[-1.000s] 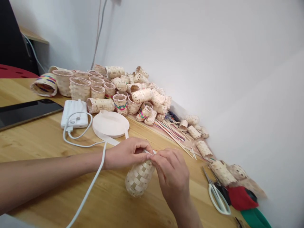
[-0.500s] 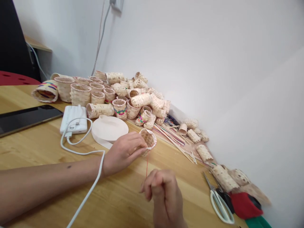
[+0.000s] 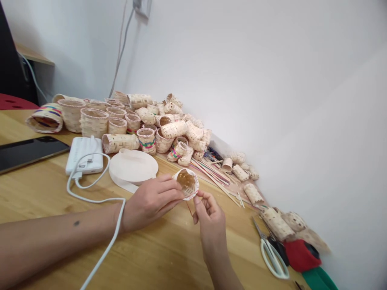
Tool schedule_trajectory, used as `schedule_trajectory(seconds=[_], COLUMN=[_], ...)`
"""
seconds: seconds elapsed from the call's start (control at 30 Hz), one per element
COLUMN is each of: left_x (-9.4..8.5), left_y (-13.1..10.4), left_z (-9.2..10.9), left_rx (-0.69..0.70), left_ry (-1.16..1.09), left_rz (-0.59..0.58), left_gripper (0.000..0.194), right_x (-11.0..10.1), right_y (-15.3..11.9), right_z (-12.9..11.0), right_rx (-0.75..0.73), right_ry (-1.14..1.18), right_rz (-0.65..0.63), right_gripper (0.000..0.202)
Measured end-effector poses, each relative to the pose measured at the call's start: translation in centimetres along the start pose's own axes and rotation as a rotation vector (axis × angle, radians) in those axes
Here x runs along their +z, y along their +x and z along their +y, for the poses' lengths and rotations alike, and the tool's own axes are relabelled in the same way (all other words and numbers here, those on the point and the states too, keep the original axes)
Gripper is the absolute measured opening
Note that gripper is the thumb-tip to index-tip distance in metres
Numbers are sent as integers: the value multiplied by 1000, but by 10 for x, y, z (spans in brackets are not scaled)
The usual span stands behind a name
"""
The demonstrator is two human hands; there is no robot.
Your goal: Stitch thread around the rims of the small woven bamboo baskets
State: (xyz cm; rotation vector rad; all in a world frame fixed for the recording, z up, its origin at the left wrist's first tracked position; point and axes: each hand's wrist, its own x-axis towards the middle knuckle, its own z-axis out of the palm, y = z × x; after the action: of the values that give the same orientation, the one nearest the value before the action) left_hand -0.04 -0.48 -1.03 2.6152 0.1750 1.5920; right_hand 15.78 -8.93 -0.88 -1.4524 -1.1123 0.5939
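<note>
My left hand (image 3: 152,199) is closed on the side of a small woven basket (image 3: 186,183). The basket's open mouth is turned toward me, and red stitches run along its white-bound rim. At the rim's lower right my right hand (image 3: 210,213) is closed, thumb and forefinger pinched together by the edge. A red thread (image 3: 189,208) runs from beneath the basket to the curled fingers of that hand. Whether a needle sits in the pinch is hidden. Close behind my left hand lies a flat roll of pale ribbon (image 3: 133,167).
Many woven baskets (image 3: 94,121) are heaped along the wall. Thin coloured strips (image 3: 211,175) lie before them. To the right are white-handled scissors (image 3: 273,257) and a red roll (image 3: 302,255). A power bank (image 3: 84,155) and phone (image 3: 33,153) lie left; a white cable (image 3: 105,253) crosses my forearm.
My right hand has gone from drawing the red thread out toward me up to the basket's rim. The thread now hangs slacker. My left hand still holds the basket, its mouth turned more toward me.
</note>
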Motion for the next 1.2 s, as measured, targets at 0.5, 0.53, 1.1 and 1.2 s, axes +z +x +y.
schedule_trajectory(seconds=[0.5, 0.53, 1.1, 1.2], left_x=[0, 1, -1, -1], left_y=[1, 1, 2, 3], left_z=[0, 0, -8, -9], left_rx=[-182, -195, -321, -325], left_ry=[-43, -46, -60, -48], left_rz=[-25, -27, 52, 60], left_gripper=[17, 18, 17, 17], right_x=[0, 1, -2, 0], right_y=[-16, -16, -8, -12], right_z=[-1, -1, -2, -3], right_rx=[-618, -626, -279, -353], right_ry=[-482, -492, -401, -418], right_rz=[-50, -54, -44, -96], right_gripper=[12, 12, 23, 20])
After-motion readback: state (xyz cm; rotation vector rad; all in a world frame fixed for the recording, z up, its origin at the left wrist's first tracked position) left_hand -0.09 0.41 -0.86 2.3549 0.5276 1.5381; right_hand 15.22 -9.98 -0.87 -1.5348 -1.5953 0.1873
